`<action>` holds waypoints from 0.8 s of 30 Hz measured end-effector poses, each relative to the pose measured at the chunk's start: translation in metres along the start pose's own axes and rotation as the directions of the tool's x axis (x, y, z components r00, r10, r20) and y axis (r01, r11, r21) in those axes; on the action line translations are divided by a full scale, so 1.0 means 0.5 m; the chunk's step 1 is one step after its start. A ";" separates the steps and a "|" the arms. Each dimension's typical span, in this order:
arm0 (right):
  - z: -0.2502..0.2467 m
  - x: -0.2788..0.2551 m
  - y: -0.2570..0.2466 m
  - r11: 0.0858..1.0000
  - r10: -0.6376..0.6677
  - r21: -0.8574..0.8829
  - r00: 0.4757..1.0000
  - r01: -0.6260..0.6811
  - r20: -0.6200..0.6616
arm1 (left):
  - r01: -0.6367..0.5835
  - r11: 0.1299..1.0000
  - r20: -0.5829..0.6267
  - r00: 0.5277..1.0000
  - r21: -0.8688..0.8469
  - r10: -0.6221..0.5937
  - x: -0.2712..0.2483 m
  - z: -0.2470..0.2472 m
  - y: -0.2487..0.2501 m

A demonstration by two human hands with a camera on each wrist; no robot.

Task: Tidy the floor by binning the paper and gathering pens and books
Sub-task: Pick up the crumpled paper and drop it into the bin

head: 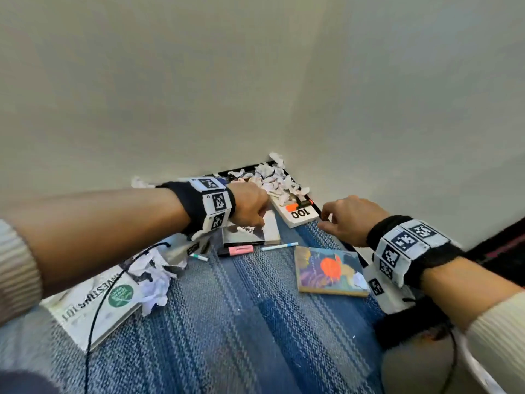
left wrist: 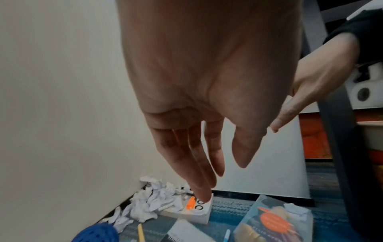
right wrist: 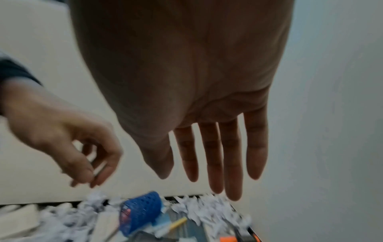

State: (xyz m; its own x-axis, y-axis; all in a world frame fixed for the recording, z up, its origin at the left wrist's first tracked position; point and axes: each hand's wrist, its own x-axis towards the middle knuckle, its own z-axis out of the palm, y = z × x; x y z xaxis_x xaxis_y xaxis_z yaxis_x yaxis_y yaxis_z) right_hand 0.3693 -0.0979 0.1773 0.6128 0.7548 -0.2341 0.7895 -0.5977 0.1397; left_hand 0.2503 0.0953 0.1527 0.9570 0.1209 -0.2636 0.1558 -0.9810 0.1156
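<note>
Done so far: almost nothing, I thought. Paper, pens and books all lay loose on the floor.
Paper: a big heap of crumpled paper sat in the corner where the walls met. Another ball lay on the white book, and a small scrap lay on the bright book.
Books: four, well apart, not stacked. One with "100" had paper and an orange marker on it. A dark book lay under the left hand.
Pens: a pink marker and a thin white pen lay just beside the dark book. Another pen lay near the left wrist. None were gathered.
Bin: a blue holed basket lay tipped among the paper. I could not tell if it was the bin.
Left hand: over the dark book. Its fingers were straight, close together, and held nothing.
Right hand: near the "100" book. Its fingers were straight, a little spread, and held nothing.
Left to do: all the paper, all the pens, all the books.
Floor: a blue striped rug.
Room: plain pale walls, with a dark strip along the bottom.
</note>
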 end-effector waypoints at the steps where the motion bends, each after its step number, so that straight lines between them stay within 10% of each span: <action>1: 0.012 0.013 -0.006 0.999 0.039 0.031 0.999 -0.039 0.012 | 0.008 1.000 0.008 1.000 0.002 -0.008 0.008 0.008 -0.011; 9: 0.242 0.020 0.081 0.960 0.277 -0.015 0.940 -0.279 0.201 | -0.021 0.996 0.129 0.992 0.092 0.009 0.097 0.166 -0.004; 14: 0.378 0.034 0.148 0.906 0.381 0.091 0.889 -0.414 0.254 | 0.034 0.985 0.151 0.989 -0.172 -0.007 0.112 0.307 0.045; 24: 0.482 0.110 0.122 0.853 0.470 0.217 0.879 -0.475 0.078 | 0.198 0.968 0.223 0.961 -0.157 -0.161 0.063 0.374 -0.040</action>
State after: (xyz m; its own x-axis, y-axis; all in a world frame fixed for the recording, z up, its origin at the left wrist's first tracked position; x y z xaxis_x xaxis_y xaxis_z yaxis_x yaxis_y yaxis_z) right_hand 0.4430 -0.1581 -0.0589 0.9071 0.3616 -0.2155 0.3746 -0.9269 0.0217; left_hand 0.2315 0.0904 -0.0369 0.8404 0.2400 -0.4859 0.3787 -0.9014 0.2098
